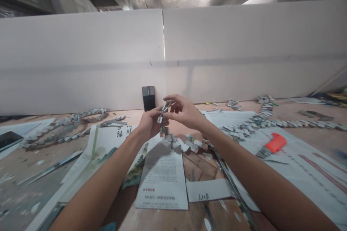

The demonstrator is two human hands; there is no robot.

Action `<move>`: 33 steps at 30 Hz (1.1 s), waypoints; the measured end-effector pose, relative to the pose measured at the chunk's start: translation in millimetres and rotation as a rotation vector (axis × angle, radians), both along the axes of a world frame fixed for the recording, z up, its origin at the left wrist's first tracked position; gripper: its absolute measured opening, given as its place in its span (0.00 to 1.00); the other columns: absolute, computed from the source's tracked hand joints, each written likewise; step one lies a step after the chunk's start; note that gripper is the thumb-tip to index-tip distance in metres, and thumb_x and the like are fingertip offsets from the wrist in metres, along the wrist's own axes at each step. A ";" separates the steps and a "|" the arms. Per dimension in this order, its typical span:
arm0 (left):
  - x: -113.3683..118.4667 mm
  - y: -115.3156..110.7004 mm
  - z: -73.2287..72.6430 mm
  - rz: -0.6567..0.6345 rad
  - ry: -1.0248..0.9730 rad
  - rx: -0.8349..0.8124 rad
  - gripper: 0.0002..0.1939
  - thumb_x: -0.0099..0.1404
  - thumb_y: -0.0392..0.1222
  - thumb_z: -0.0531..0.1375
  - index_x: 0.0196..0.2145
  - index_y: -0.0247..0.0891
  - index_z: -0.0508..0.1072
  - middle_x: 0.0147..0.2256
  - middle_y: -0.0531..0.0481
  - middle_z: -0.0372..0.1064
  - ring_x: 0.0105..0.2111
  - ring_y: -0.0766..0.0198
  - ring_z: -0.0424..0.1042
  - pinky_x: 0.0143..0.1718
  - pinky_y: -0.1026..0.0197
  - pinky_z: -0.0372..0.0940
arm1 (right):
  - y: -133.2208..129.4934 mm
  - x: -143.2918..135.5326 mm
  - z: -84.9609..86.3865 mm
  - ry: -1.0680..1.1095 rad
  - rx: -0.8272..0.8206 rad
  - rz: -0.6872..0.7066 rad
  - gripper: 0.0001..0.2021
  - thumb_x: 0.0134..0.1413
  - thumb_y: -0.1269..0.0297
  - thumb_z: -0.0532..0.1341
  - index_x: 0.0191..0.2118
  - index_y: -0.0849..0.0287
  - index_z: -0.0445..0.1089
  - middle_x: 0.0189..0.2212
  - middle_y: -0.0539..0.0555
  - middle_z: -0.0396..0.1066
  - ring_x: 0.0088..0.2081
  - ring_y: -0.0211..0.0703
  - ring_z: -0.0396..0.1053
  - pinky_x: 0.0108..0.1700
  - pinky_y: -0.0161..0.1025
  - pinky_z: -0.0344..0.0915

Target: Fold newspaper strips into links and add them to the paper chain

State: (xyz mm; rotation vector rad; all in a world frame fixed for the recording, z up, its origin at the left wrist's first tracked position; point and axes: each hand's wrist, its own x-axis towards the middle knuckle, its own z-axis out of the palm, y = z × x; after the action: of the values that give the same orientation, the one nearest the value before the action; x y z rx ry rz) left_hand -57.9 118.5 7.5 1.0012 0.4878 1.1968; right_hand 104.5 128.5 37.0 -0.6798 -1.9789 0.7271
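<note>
A zigzag chain of folded paper pieces [185, 145] hangs down from between my hands and trails to the right over the table. My left hand [150, 122] is closed on the chain's raised end. From the right, my right hand [182, 111] pinches the same end, its thumb and index finger at the top piece. Under the hands lies a printed strip of newspaper [165, 184]. Part of the chain's held end is hidden behind the fingers.
Other folded paper chains lie at left [73, 121] and right [267, 119]. A red-handled cutter [273, 145] rests on newspaper. A phone [149, 98] leans against the white partition [81, 54]. A metal ruler [51, 167] and another phone [9, 140] are at left.
</note>
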 end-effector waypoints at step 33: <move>3.9 -5.1 11.9 0.130 0.019 0.106 0.07 0.58 0.37 0.63 0.36 0.38 0.71 0.30 0.53 0.69 0.27 0.67 0.69 0.39 0.55 0.69 | 23.5 42.4 12.2 -0.192 -0.242 0.086 0.20 0.57 0.52 0.57 0.52 0.57 0.66 0.42 0.58 0.72 0.39 0.42 0.69 0.37 0.38 0.65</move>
State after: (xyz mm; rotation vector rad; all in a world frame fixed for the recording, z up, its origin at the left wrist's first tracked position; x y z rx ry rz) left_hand -54.0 113.4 19.4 1.0847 0.5150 1.3417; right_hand 146.9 152.0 49.2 -0.8388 -2.1246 0.9969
